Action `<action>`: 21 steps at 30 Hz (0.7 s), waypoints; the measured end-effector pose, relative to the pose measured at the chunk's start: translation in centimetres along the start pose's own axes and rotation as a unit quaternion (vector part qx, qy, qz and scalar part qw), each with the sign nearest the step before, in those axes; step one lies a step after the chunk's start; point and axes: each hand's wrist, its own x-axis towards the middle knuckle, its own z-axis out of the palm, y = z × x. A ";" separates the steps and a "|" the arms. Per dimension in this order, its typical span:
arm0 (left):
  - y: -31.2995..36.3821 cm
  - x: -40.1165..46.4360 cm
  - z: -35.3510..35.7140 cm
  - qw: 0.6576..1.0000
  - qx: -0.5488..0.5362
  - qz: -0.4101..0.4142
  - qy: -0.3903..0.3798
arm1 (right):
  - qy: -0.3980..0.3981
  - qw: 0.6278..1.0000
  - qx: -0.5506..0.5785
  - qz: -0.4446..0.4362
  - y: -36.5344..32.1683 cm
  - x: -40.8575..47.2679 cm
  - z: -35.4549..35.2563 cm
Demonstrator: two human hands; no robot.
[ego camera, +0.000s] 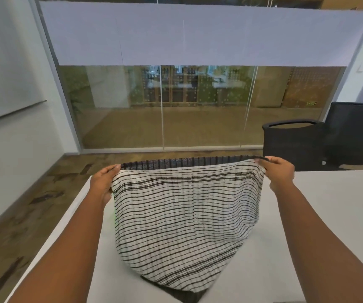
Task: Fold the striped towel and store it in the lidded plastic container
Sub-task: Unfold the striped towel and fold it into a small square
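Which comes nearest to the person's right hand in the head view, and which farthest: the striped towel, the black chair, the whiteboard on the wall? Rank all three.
1. Striped towel: its top corner is pinched in the right hand.
2. Black chair: just behind that hand, beyond the table's far right edge.
3. Whiteboard: on the left wall, across the whole view.

I have one view only, from a wide-angle camera worn on the person's head. It looks forward and slightly down across the white worktop (320,215), with both forearms reaching into the frame from the bottom edge, close to the lens. Straight ahead it faces a glass wall (176,106); straight lines bow towards the edges. A black chair (350,136) sits at far right.
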 end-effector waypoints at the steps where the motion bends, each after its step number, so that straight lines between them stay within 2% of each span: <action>1: 0.1 0.0 0.0 1.000 -0.004 -0.006 0.011 | -0.023 0.999 0.027 0.013 0.0 0.0 -0.3; 4: 0.3 -0.2 0.4 0.998 -0.043 -0.028 0.036 | -0.062 0.992 0.103 0.048 0.2 0.0 -0.6; 7: 0.5 -0.6 1.4 0.996 -0.044 -0.054 0.046 | -0.073 0.987 0.126 0.068 0.3 -0.4 -0.2; 13: 0.7 -1.8 5.1 0.997 0.028 -0.063 -0.019 | -0.054 0.997 -0.038 0.029 -0.1 -1.9 2.1; 17: 0.5 -3.3 7.6 0.994 0.080 -0.048 -0.060 | -0.172 0.977 -0.123 0.020 -1.4 -3.7 4.0; 21: 0.7 -4.4 9.8 0.990 0.105 -0.042 -0.089 | -0.329 0.941 -0.080 0.033 -3.1 -5.6 5.4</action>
